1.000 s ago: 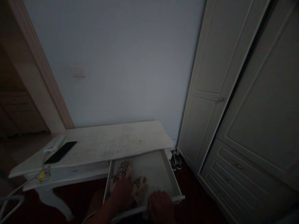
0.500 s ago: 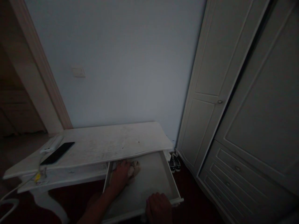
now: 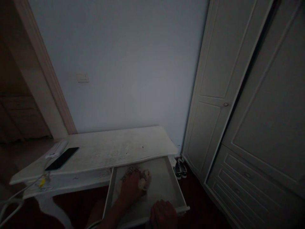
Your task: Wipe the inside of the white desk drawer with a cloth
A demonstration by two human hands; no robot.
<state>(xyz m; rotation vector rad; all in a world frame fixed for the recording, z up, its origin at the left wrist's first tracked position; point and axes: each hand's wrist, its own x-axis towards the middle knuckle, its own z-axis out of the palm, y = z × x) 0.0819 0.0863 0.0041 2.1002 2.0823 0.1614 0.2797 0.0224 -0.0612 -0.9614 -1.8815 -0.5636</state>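
The room is dim. A white desk (image 3: 107, 148) stands against the wall with its right drawer (image 3: 173, 187) pulled out. My left hand (image 3: 131, 187) reaches into the drawer and presses on a patterned, light-coloured cloth (image 3: 143, 178) near the drawer's back; its fingers curl around the cloth. My right hand (image 3: 163, 214) grips the drawer's front edge at the bottom of the view, fingers folded over it.
A black phone (image 3: 62, 158) and a white remote-like object (image 3: 56, 149) lie on the desk's left end, with cables (image 3: 14, 197) hanging below. A pair of shoes (image 3: 180, 168) sits on the floor beside a tall white wardrobe (image 3: 238, 111). A doorway opens at left.
My left hand pushed the cloth from the drawer's front toward its back, then shifted slightly right with it. My right hand stayed on the drawer's front edge.
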